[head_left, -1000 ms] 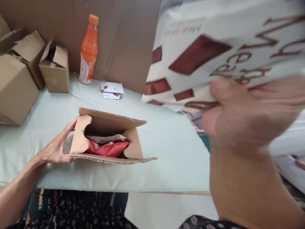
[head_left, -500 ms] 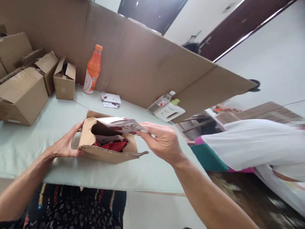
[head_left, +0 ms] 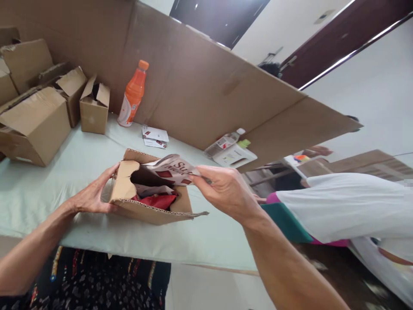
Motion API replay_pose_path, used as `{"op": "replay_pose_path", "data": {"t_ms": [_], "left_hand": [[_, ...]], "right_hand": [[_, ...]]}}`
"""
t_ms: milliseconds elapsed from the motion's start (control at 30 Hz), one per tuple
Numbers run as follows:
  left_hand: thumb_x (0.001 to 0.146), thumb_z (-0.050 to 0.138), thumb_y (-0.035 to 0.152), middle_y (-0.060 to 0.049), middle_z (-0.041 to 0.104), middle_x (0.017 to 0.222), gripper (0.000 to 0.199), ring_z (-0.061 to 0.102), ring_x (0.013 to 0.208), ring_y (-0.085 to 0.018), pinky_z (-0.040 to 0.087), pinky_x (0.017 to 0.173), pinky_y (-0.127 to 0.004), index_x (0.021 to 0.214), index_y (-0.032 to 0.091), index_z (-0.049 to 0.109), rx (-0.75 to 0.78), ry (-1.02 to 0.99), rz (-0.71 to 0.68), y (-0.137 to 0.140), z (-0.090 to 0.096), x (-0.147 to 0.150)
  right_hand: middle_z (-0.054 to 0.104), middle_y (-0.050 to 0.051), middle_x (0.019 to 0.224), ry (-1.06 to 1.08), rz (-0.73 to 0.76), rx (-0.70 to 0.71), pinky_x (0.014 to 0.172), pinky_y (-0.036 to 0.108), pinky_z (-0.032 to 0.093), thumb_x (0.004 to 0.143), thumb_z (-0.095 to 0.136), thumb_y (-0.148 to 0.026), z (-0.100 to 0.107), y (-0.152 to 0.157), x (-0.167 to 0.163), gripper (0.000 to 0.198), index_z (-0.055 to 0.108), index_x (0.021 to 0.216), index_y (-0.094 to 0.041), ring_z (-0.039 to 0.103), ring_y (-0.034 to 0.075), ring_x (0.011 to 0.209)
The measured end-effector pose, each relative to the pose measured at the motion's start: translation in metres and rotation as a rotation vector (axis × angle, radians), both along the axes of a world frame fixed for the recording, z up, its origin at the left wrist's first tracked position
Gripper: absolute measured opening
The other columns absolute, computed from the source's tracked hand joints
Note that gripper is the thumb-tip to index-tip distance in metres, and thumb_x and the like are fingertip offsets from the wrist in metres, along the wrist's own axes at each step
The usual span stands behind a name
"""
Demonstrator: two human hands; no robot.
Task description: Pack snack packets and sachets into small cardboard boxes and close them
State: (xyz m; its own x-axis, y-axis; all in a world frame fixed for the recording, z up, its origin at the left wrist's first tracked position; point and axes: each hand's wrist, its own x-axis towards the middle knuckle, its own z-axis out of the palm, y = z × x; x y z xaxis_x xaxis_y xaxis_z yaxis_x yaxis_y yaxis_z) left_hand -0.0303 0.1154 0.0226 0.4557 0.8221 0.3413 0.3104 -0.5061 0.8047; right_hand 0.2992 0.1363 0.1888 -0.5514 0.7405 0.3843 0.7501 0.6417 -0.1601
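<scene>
The open carton (head_left: 142, 212) is gripped by the fingers of the left hand (head_left: 90, 196); the printed pouch (head_left: 171, 171) is pinched by those of the right hand (head_left: 226, 191).

R hand (head_left: 227, 189) covers a corner of the pouch (head_left: 176, 170) tbh. Red packet's (head_left: 159, 201) lower part is hidden behind the box's (head_left: 124, 183) front wall. Cards' (head_left: 155, 134) print = too tiny to read imo. Bg person (head_left: 348, 206) in white's cut off at R edge, kinda blurry.

- Single head-worn view, facing forward and down across the desk (head_left: 222, 241).
- Open box (head_left: 146, 214) near, left of centre.
- Cardboard partition (head_left: 200, 86) farther back, white wall (head_left: 371, 116) beyond.
</scene>
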Motion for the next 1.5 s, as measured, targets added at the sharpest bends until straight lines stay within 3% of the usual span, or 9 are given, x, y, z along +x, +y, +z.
{"op": "replay_pose_path", "data": {"t_ms": [133,267,433,600,800,1000,1100,1233,1500], "left_hand": [[0.079,0.082,0.056,-0.014,0.032,0.172,0.114,0.042,0.152,-0.044,0.041,0.123,-0.063,0.169,0.032,0.016,0.029,-0.025,0.005,0.001,0.003,0.000],[0.079,0.082,0.056,-0.014,0.031,0.173,0.114,0.040,0.153,-0.045,0.039,0.124,-0.064,0.169,0.032,0.015,0.016,-0.017,0.014,0.001,0.005,0.001],[0.080,0.081,0.055,-0.015,0.029,0.173,0.116,0.035,0.156,-0.045,0.034,0.125,-0.067,0.169,0.031,0.011,-0.002,-0.010,0.005,0.000,0.005,0.001],[0.079,0.080,0.058,-0.013,0.024,0.175,0.118,0.030,0.157,-0.047,0.030,0.127,-0.068,0.170,0.033,0.009,-0.017,0.007,-0.003,0.002,0.003,-0.001],[0.080,0.080,0.055,-0.011,0.023,0.176,0.116,0.029,0.158,-0.046,0.028,0.127,-0.069,0.169,0.037,0.008,0.001,0.019,-0.022,0.003,0.006,-0.002],[0.081,0.079,0.061,-0.014,0.022,0.176,0.117,0.029,0.157,-0.048,0.027,0.126,-0.071,0.170,0.033,0.008,-0.099,0.004,-0.010,0.006,0.006,-0.005],[0.078,0.079,0.069,-0.014,0.021,0.176,0.118,0.028,0.158,-0.048,0.025,0.125,-0.073,0.169,0.036,0.011,-0.123,-0.029,0.008,0.010,0.005,-0.003],[0.079,0.077,0.069,-0.014,0.025,0.175,0.113,0.029,0.158,-0.047,0.028,0.125,-0.072,0.168,0.036,0.017,-0.108,-0.044,0.041,0.012,0.005,-0.001],[0.090,0.071,0.062,-0.012,0.020,0.176,0.091,0.025,0.159,-0.044,0.037,0.121,-0.071,0.165,0.041,0.025,0.164,-0.024,0.188,-0.001,0.015,0.006]], "right_hand": [[0.062,-0.001,0.063,-0.163,0.023,-0.094,0.057,0.027,0.036,0.090,0.048,-0.013,-0.014,0.011,-0.009,0.027,0.052,0.065,-0.022,0.052,0.013,0.057],[0.080,0.002,0.087,-0.266,0.039,-0.238,0.068,0.030,0.049,0.092,0.052,-0.013,-0.033,0.030,-0.025,0.025,0.073,0.086,-0.024,0.071,0.019,0.077],[0.081,0.005,0.120,-0.164,0.126,-0.284,0.094,0.039,0.060,0.095,0.057,-0.017,-0.040,0.035,-0.023,0.030,0.078,0.116,-0.024,0.076,0.025,0.108],[0.083,0.003,0.105,0.084,0.101,-0.274,0.090,0.036,0.063,0.099,0.056,-0.022,-0.034,0.025,-0.002,0.026,0.081,0.103,-0.025,0.079,0.022,0.095],[0.083,0.002,0.093,0.382,-0.093,-0.182,0.079,0.032,0.064,0.096,0.065,-0.027,-0.034,0.005,0.028,0.017,0.081,0.095,-0.025,0.079,0.021,0.087],[0.076,0.007,0.126,0.519,-0.147,0.020,0.100,0.046,0.059,0.091,0.068,-0.026,-0.051,0.008,0.036,0.016,0.078,0.104,-0.026,0.071,0.026,0.116],[0.078,0.007,0.121,0.541,-0.159,-0.093,0.104,0.048,0.055,0.087,0.070,-0.029,-0.066,0.024,0.034,0.021,0.077,0.106,-0.025,0.070,0.027,0.115],[0.080,0.004,0.095,0.736,-0.162,-0.335,0.086,0.039,0.059,0.084,0.069,-0.039,-0.093,0.042,0.031,0.023,0.076,0.097,-0.021,0.072,0.022,0.087],[0.079,0.006,0.093,1.146,-0.146,-0.473,0.082,0.039,0.060,0.081,0.077,-0.052,-0.133,0.034,0.027,0.034,0.073,0.093,-0.021,0.073,0.024,0.086]]}}
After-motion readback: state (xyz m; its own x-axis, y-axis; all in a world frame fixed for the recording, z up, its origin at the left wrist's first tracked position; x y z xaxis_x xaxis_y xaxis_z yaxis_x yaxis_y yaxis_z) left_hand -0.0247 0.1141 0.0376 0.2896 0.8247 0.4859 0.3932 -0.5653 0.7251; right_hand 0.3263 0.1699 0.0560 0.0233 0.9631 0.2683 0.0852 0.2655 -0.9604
